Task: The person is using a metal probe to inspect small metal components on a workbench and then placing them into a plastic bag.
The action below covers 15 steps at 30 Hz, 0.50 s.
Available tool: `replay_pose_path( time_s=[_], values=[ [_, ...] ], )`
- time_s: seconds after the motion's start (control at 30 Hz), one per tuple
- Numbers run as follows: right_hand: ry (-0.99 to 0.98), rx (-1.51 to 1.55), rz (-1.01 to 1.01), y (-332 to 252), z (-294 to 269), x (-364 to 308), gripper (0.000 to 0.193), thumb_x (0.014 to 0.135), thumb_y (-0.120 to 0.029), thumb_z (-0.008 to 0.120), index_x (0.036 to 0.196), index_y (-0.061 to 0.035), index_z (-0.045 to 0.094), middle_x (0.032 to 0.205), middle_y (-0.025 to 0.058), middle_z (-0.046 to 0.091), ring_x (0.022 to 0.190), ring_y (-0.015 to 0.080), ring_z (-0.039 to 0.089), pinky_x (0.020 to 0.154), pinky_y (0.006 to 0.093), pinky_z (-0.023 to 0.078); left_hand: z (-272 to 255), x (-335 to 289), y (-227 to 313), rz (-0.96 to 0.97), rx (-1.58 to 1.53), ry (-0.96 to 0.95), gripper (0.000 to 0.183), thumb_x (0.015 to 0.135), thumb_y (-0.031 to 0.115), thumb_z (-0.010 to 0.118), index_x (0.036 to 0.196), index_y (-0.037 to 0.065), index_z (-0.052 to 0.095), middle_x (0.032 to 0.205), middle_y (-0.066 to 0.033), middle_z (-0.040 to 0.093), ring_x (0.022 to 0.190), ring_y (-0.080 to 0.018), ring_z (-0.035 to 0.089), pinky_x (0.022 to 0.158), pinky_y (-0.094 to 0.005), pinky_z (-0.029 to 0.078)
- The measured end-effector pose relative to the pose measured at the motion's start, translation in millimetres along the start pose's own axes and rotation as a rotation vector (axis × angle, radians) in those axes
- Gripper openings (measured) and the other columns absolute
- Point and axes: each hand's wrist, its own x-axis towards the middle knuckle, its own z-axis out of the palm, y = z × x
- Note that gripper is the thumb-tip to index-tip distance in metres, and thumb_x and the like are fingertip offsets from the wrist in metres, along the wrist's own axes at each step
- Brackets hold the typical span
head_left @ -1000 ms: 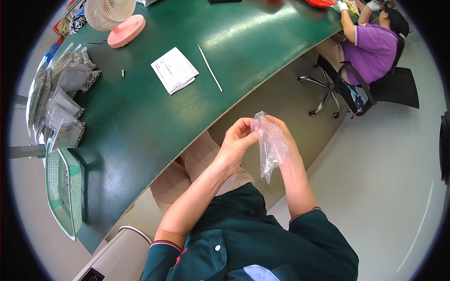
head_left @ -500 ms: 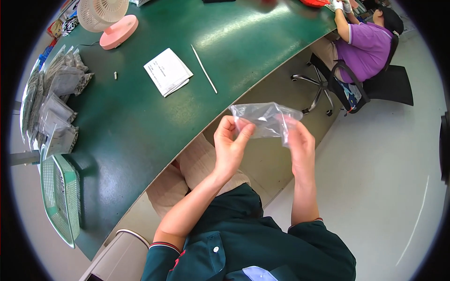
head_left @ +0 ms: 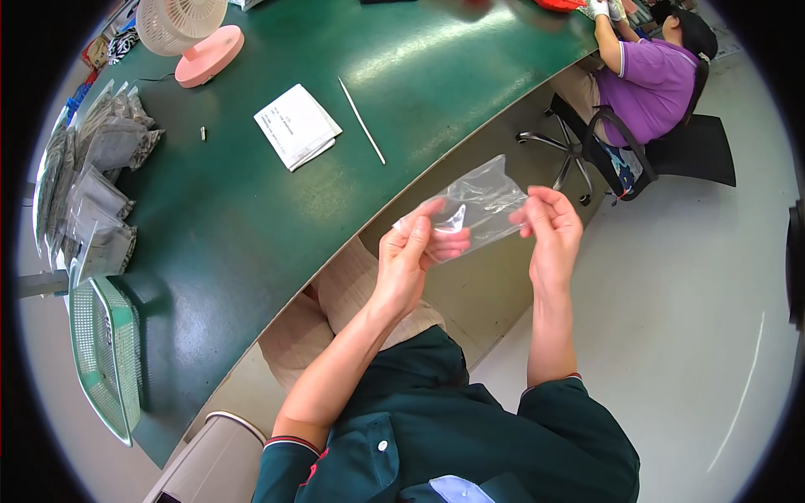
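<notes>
Bag [head_left: 482, 205]: 1 | left hand [head_left: 402, 261]: grip pinching bag | right hand [head_left: 553, 241]: grip cannot tell | basket [head_left: 128, 360]: 1

Clear bag [head_left: 480, 205] held up beside a green table [head_left: 251, 210]

The bag is pinched by the left hand [head_left: 402, 264], whose fingers are seen through it; its other side is met by the blurred fingertips of the right hand [head_left: 553, 243]. On the table, a white paper [head_left: 295, 126] is laid beside a thin white stick [head_left: 362, 122]. Filled bags [head_left: 116, 144] are piled near a green basket [head_left: 127, 356]. A black chair [head_left: 692, 151] is occupied by a person [head_left: 650, 88] in purple.
</notes>
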Motion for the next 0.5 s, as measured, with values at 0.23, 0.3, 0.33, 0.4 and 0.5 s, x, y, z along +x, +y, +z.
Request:
replay_pose_path(
  time_s=[0.23, 0.3, 0.33, 0.4, 0.5],
  values=[
    [0.071, 0.262, -0.283, 2.6, -2.9, 3.6, 0.023, 0.093, -0.019, 0.049, 0.110, -0.0032, 0.049, 0.081, 0.0067, 0.062, 0.068, 0.0084, 0.054, 0.061, 0.0195, 0.040, 7.6, -2.3, 7.7, -0.015, -0.015, -0.061, 0.050, 0.098, 0.029, 0.034, 0.141, 0.009, 0.019, 0.120, -0.0180, 0.054, 0.089, -0.0236, 0.064, 0.078, -0.0310, 0.051],
    [0.113, 0.306, -0.163, -7.5, 7.6, 0.8, 0.025, 0.093, -0.018, 0.050, 0.112, -0.0032, 0.047, 0.080, 0.0067, 0.062, 0.070, 0.0093, 0.056, 0.063, 0.0201, 0.042, 5.3, -2.6, 8.7, -0.017, -0.060, -0.059, 0.050, 0.098, 0.030, 0.033, 0.142, 0.011, 0.019, 0.128, -0.0184, 0.047, 0.090, -0.0241, 0.064, 0.080, -0.0320, 0.051],
    [0.160, 0.345, -0.041, -14.8, 14.6, -1.7, 0.027, 0.092, -0.017, 0.051, 0.115, -0.0031, 0.046, 0.080, 0.0067, 0.062, 0.071, 0.0101, 0.057, 0.065, 0.0206, 0.044, 4.6, -2.9, 9.2, -0.047, -0.042, -0.104, 0.050, 0.098, 0.030, 0.033, 0.142, 0.011, 0.020, 0.128, -0.0183, 0.048, 0.090, -0.0240, 0.064, 0.080, -0.0324, 0.051],
    [0.113, 0.301, 0.011, -6.4, 12.2, 1.3, 0.024, 0.090, -0.015, 0.055, 0.109, -0.0017, 0.052, 0.080, 0.0055, 0.062, 0.071, 0.0095, 0.057, 0.069, 0.0206, 0.045, 5.6, -3.1, 9.3, -0.101, 0.044, -0.151, 0.048, 0.098, 0.030, 0.033, 0.139, 0.007, 0.024, 0.119, -0.0199, 0.054, 0.091, -0.0261, 0.064, 0.081, -0.0338, 0.051],
    [0.062, -0.003, -0.130, -5.3, 6.7, 4.7, 0.009, 0.086, -0.009, 0.062, 0.080, -0.0019, 0.061, 0.071, 0.0021, 0.060, 0.062, 0.0059, 0.052, 0.058, 0.0213, 0.042, 0.8, -5.9, 1.4, -0.054, 0.020, -0.065, 0.045, 0.097, 0.029, 0.035, 0.133, 0.003, 0.034, 0.105, -0.0172, 0.062, 0.091, -0.0239, 0.064, 0.082, -0.0345, 0.050]
  ],
)
